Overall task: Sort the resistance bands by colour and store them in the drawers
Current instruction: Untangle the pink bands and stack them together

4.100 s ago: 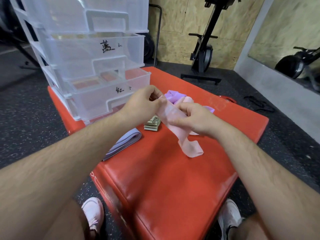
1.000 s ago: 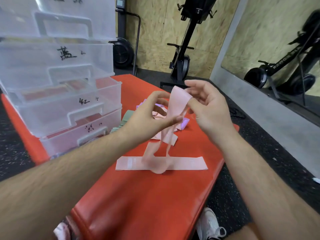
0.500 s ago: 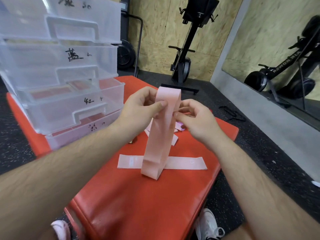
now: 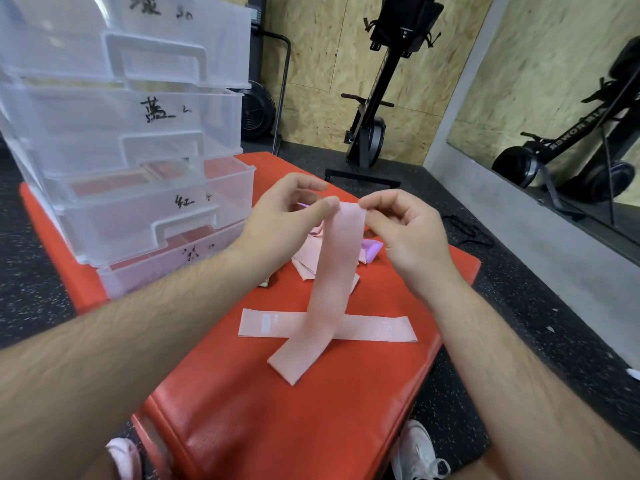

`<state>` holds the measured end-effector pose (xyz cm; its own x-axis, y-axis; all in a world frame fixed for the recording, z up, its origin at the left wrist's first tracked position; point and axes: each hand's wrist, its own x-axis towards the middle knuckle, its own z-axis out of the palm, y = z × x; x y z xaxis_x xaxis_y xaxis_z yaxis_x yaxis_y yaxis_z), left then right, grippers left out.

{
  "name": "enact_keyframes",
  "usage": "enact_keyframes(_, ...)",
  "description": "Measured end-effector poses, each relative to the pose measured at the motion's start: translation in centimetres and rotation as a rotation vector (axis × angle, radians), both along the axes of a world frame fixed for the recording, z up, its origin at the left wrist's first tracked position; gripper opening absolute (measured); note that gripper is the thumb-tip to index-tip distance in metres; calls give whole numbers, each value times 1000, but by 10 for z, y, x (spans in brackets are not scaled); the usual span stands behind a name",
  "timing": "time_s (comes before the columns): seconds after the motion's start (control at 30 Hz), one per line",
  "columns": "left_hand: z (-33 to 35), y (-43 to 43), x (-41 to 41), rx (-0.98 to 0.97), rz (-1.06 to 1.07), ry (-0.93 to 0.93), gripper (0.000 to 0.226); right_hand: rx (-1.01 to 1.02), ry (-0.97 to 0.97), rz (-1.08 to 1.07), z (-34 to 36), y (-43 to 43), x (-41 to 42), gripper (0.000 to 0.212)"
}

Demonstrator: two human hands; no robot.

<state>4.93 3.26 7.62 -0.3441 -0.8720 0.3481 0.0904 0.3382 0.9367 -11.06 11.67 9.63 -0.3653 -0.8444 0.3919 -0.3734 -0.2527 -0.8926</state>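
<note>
Pinching top corners of pink band (image 4: pixel 335 271), left hand (image 4: pixel 277 223) and right hand (image 4: pixel 407 233); limp, light; hold edges.

I am reading handwritten black marker on the clear drawer fronts at the upper left of the frame. On the top drawer (image 4: pixel 69 29) I am making out a Chinese character that looks like 绿, followed by "30". The second drawer (image 4: pixel 86 126) is showing 蓝 and a small mark beside it that I am failing to read. The third drawer (image 4: pixel 121 216) is carrying 红 and "15". The bottom drawer (image 4: pixel 156 268) is bearing a smudged character, perhaps 紫, then what looks like "10". Lower centre, the flat pink band (image 4: pixel 381 329) is showing a faint sideways "15" near its right end. At right, the rowing machine (image 4: pixel 571 136) is displaying white lettering, seemingly "AIR ROWER".
</note>
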Motion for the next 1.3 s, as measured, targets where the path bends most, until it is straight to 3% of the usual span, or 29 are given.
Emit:
enact_keyframes(0.13,-1,0,-2,-55,10,-42,6,-15,-58,53,-1,0,5,15)
enact_keyframes(0.23,-2,-3,-2,-96,47,-44,8,50,-158,107,-3,-2,6,21)
enact_keyframes(0.53,-1,0,-2,24,-68,-5,10,60,130,236,-12,-3,14,6)
enact_keyframes(0.7,-2,-6,0,-22,-28,-38,15,5,-95,103,-7,-7,12,5)
enact_keyframes(0.87,0,-4,5,-60,-64,-32,14,183,-35,274,-19,-14,13,30)
enact_keyframes(1.1,5,0,10,-155,-51,-144,14,150,80,165,-24,-17,12,18)
enact_keyframes(1.3,-1,-5,11,-202,7,-239,5,207,71,274,-21,-11,5,18)
